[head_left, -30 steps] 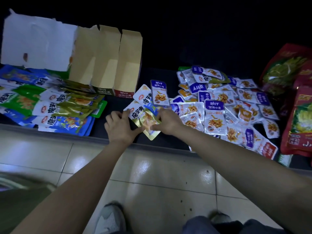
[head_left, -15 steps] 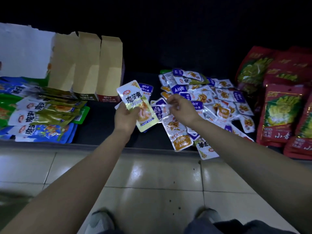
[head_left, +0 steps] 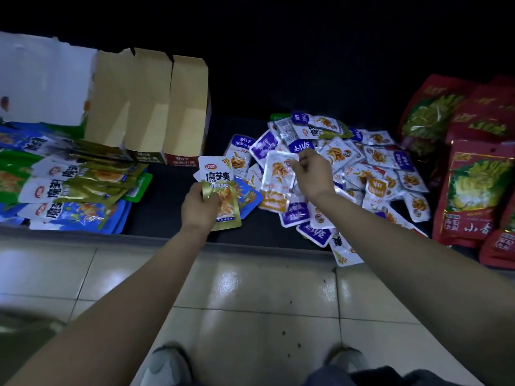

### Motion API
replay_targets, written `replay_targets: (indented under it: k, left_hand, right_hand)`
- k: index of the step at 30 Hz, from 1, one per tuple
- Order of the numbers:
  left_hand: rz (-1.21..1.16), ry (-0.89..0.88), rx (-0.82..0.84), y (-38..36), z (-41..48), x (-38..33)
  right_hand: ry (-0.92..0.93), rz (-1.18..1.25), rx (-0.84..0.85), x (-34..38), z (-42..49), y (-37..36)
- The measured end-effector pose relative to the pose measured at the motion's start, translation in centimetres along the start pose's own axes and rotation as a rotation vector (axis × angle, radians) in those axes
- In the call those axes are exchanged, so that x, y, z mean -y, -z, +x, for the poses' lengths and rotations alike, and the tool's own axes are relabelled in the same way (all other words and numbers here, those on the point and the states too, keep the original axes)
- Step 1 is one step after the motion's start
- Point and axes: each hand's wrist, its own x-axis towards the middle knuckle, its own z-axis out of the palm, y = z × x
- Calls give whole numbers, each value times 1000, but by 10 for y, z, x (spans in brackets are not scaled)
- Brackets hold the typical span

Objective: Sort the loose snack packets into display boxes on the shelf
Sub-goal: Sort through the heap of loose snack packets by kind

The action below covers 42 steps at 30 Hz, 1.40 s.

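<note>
Right hand (head_left: 312, 174) now pinches a silver packet (head_left: 280, 171) from the two-o'clock pile (head_left: 376, 168); left hand (head_left: 199, 207) curls its fingers (head_left: 210, 198) round a gold packet (head_left: 220, 188). A corner pinch may let it slip floorward.

Looks down on glossy pale floor tiles (head_left: 376, 296), crossed by thin dark grout lines (head_left: 337, 296) and flecked with a few small dark specks (head_left: 290, 302). Catches soft white glare (head_left: 237, 277) on the tiles nearest the furniture. Meets a grey front lip (head_left: 111, 238) running the full width, and above it a low black shelf (head_left: 167, 207). Fades behind into near-total darkness, too dim to tell a back wall.
</note>
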Motion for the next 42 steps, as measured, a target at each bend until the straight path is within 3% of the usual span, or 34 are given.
replay_targets:
  k: [6, 10, 12, 15, 19, 23, 27, 31, 36, 38, 42]
  left_hand:
    - [-55, 26, -74, 4, 2, -2]
    - [-108, 92, -172, 12, 2, -1]
    - [-155, 125, -204, 16, 2, 1]
    - [-155, 130, -231, 27, 4, 7]
    - [-110, 123, -254, 43, 11, 20]
    - [-96, 135, -257, 50, 6, 11]
    - [-81, 158, -279, 50, 13, 17]
    - [-97, 158, -281, 37, 7, 8]
    - [-389, 153, -70, 13, -8, -13]
    - [-352, 74, -18, 3, -13, -19]
    - [-270, 65, -19, -10, -6, -13]
  right_hand:
    - [-182, 77, -163, -12, 6, 17]
    - [45, -175, -229, -6, -1, 8]
    - [188, -135, -84, 10, -8, -8]
    - [177, -196, 286, 35, -21, -39]
    - [192, -452, 436, 54, -32, -72]
    - [-2, -184, 516, 59, -25, -75]
    - [-231, 289, 515, 54, -15, -51]
    - [-291, 645, 480, 55, -24, -28]
    - [-211, 507, 639, 62, -42, -23]
    - [-138, 406, 672, 61, -48, -23]
    - [-73, 209, 478, 45, -41, 0]
